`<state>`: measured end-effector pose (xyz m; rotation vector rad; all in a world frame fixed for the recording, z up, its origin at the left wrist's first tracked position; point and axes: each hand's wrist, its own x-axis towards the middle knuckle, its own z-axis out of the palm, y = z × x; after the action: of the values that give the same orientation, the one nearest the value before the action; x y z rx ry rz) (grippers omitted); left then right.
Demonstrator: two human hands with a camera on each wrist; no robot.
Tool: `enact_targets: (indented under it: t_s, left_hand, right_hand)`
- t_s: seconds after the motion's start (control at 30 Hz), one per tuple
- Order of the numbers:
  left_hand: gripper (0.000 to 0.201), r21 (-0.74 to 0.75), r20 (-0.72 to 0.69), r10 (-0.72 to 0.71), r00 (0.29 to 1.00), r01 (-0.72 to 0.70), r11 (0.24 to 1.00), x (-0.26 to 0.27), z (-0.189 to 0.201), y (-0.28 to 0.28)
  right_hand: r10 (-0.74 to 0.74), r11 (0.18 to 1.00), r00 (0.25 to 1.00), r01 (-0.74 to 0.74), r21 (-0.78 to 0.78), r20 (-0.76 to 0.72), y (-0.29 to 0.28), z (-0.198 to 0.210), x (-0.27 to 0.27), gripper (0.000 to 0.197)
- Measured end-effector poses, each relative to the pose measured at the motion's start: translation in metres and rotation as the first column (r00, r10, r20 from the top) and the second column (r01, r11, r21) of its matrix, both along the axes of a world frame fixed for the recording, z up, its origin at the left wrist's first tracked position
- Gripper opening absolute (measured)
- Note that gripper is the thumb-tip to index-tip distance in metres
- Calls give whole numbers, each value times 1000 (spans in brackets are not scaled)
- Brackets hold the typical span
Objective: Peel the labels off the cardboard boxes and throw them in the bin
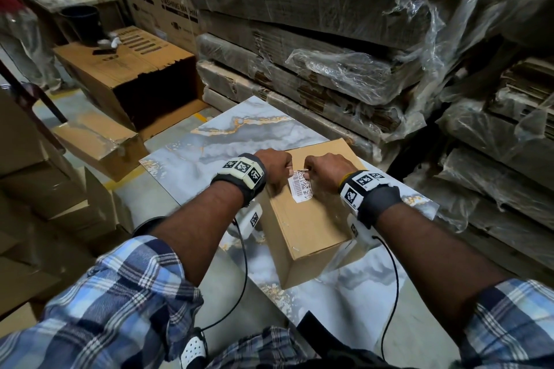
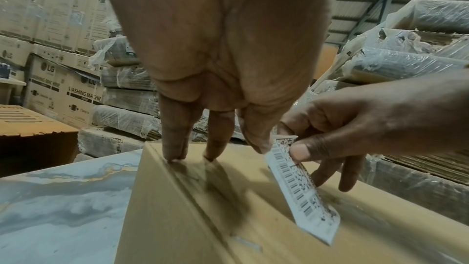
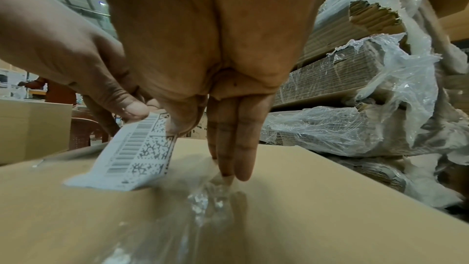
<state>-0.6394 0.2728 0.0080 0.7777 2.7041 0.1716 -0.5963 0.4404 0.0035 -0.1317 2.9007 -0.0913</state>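
Pinching label (image 1: 302,188) top edge, both hands; lower edge stuck to box (image 1: 311,219).

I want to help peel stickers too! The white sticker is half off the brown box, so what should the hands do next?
Probably keep pulling the label slowly toward the near end that still sticks. Both the left hand and the right hand pinch its lifted far end, and other fingers press the cardboard box down, so it should stay put.

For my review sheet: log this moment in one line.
step: peeling | barcode label: part lifted | left hand: pinches label | right hand: pinches label | cardboard box: on table
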Motion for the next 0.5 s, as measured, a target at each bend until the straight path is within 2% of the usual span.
enact_targets:
  t_s: [0.1,0.23,0.4,0.47,0.5]
  left_hand:
    - [26,19,10,16,1000,-16,1000,-1,7,2]
    - [26,32,47,63,997,-64,997,-1,10,1]
    - [30,142,105,157,982,-171,975,-6,16,-11]
    - [29,213,152,162,975,-192,958,-7,15,-15]
    - [27,250,169,162,972,-201,947,-8,13,-17]
  right_hand:
    - [-21,1000,998,22,-13,59,2,4,-4,27]
    - [-44,996,995,51,-76,92,4,8,-4,32]
    - [-36,986,997,47,-161,69,6,8,5,64]
    - [-111,977,992,121,-175,66,6,6,4,78]
    - [-151,974,986,160,-157,70,7,5,4,78]
